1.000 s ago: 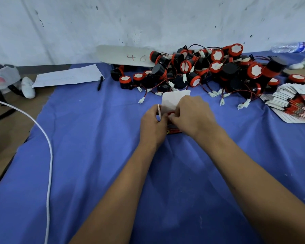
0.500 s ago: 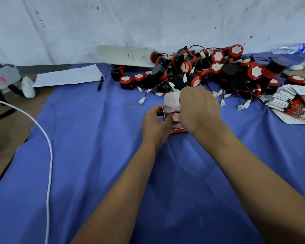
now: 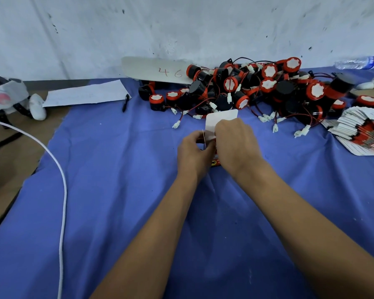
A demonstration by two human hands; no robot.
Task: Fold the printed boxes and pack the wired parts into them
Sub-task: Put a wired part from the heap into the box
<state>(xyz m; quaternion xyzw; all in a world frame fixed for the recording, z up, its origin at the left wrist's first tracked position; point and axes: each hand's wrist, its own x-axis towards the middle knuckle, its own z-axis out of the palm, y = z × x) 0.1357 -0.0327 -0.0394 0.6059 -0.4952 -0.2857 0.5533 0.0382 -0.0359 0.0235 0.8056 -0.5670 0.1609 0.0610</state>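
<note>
- One box (image 3: 219, 124) in hand, mid-cloth, just in front of the parts heap; its white flap stands up behind the knuckles and a strip of red print shows below the hands, near the blue cloth (image 3: 117, 190).
- Left hand (image 3: 193, 151): fingers curled, pinching the box's left edge, where a thin flap stands on end.
- Right hand (image 3: 235, 143): fingers curled over the top and right side of the box, gripping it; fingertips hidden behind the hand, so exactly which flap they press cannot be told.
- Stage, as judged: the box is being folded into shape. Whether a part already sits inside cannot be seen; the hands cover the opening.
- Finished boxes: none in view anywhere on the cloth.
- Left to do, parts: a large tangled heap of wired parts (image 3: 257, 89), black bodies with red rims and white faces, red and black leads ending in white plugs, lies against the wall beyond the hands.
- Left to do, boxes: a fanned stack of flat boxes (image 3: 358, 130) at the right edge, just beside the heap, unfolded.
- Judgement: early in the job; nearly the whole heap and stack remain.
- Other items: pen (image 3: 125, 102), paper sheet (image 3: 86, 93), white cable (image 3: 62, 180) at left, water bottle (image 3: 356, 62) far right.
</note>
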